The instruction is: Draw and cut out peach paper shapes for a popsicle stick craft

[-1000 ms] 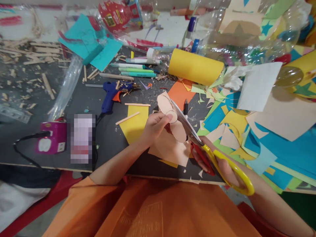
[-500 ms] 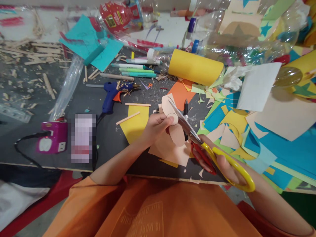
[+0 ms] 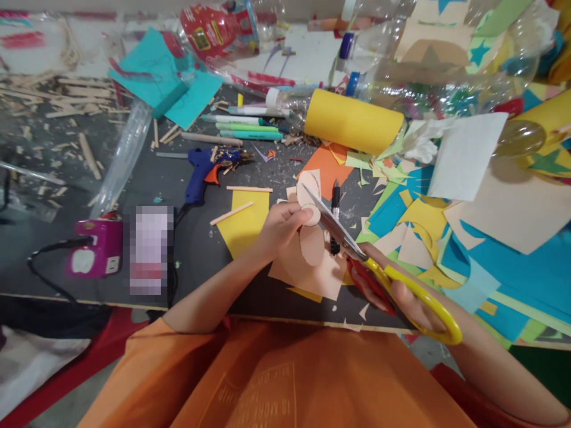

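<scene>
My left hand [image 3: 283, 229] pinches a peach paper cutout [image 3: 311, 245] with rounded lobes, holding it above the table. One lobe points away from me, another hangs toward me, and a small round part sits by my thumb. My right hand [image 3: 404, 300] grips scissors [image 3: 379, 274] with yellow and red handles. Their blades point up and left, with the tips at the cutout's upper lobe and looking nearly closed. Beneath lies a peach paper sheet [image 3: 328, 276], and a black pen [image 3: 335, 208] is just behind the blades.
A blue glue gun [image 3: 196, 178] lies left of my hands, near yellow paper [image 3: 243, 220] with sticks. Markers [image 3: 250, 126] and a yellow-wrapped bottle [image 3: 354, 120] are farther back. Coloured paper scraps [image 3: 419, 226] cover the right side. A purple box [image 3: 94, 248] with a cable stands at left.
The cutout has turned in my left hand: its upper lobe shifted right and its lower lobe left. The scissors have barely moved, their blades now closer together. A clear strip at far left has shifted.
</scene>
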Demonstrator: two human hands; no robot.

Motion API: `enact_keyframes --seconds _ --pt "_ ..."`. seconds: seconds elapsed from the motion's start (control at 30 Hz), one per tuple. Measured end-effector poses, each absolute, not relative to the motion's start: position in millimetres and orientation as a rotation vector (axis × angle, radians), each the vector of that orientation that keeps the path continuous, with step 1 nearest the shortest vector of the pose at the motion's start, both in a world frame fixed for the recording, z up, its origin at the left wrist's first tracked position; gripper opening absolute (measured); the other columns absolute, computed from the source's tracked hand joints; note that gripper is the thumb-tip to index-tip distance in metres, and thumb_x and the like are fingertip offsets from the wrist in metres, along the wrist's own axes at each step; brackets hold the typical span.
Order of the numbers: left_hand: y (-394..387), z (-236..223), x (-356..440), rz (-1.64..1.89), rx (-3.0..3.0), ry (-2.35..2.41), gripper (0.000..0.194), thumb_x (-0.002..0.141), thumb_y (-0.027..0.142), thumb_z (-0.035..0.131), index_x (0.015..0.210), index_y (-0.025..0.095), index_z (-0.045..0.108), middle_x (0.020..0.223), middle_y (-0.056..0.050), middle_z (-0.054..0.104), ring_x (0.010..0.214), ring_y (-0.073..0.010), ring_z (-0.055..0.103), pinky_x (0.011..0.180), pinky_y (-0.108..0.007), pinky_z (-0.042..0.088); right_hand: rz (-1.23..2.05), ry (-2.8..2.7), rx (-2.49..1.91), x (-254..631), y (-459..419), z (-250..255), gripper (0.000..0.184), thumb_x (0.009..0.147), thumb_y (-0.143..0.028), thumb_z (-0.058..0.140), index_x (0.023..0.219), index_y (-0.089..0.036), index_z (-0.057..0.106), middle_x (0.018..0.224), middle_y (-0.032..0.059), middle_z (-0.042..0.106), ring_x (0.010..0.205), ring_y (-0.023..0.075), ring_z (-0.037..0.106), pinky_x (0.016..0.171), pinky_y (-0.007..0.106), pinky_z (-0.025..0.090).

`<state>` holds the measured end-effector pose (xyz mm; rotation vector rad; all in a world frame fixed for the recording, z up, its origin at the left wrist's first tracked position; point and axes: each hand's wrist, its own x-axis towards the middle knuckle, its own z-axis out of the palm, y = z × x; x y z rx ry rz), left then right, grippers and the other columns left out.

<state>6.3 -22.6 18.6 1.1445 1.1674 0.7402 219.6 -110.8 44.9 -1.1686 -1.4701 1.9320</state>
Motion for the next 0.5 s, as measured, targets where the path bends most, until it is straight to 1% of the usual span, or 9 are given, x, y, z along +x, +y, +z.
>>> enact_keyframes --seconds 0.1,0.27,0.4,0.5 --pt "-23.8 19.5 6.3 0.729 1.121 1.180 0.034 0.071 0.038 0.051 0.049 0.020 0.032 0.049 0.005 0.028 0.048 -0.0067 0.026 0.045 -0.023 0.018 1.965 -1.399 -1.171 219.7 -110.7 45.5 0.071 0.081 -0.080 0.040 0.124 -0.024 0.045 0.068 -0.0041 0.044 0.048 0.0087 0.031 0.040 0.024 0.024" --pt "-23.8 20.9 6.9 0.757 1.103 1.165 0.033 0.072 0.038 0.052 0.049 0.020 0.036 0.049 0.005 0.031 0.049 -0.0072 0.029 0.046 -0.023 0.021 1.976 -1.426 -1.200 219.9 -108.9 47.7 0.069 0.082 -0.081 0.038 0.123 -0.025 0.045 0.065 -0.0054 0.043 0.045 0.0081 0.029 0.040 0.025 0.022" --pt "-22.2 18.6 7.0 0.796 1.070 1.173 0.029 0.072 0.037 0.052 0.052 0.019 0.043 0.053 0.004 0.039 0.051 -0.0081 0.034 0.047 -0.022 0.025 1.974 -1.414 -1.205 221.7 -109.2 45.7 0.071 0.079 -0.082 0.040 0.122 -0.026 0.045 0.071 -0.0035 0.045 0.046 0.0083 0.031 0.038 0.025 0.022" --pt "-21.1 16.4 7.0 0.846 1.065 1.195 0.030 0.073 0.038 0.054 0.052 0.019 0.043 0.054 0.004 0.041 0.052 -0.0081 0.036 0.048 -0.022 0.027 2.028 -1.449 -1.128 224.2 -109.8 44.2 0.068 0.082 -0.081 0.036 0.126 -0.028 0.041 0.072 -0.0034 0.045 0.047 0.0090 0.031 0.039 0.026 0.025"
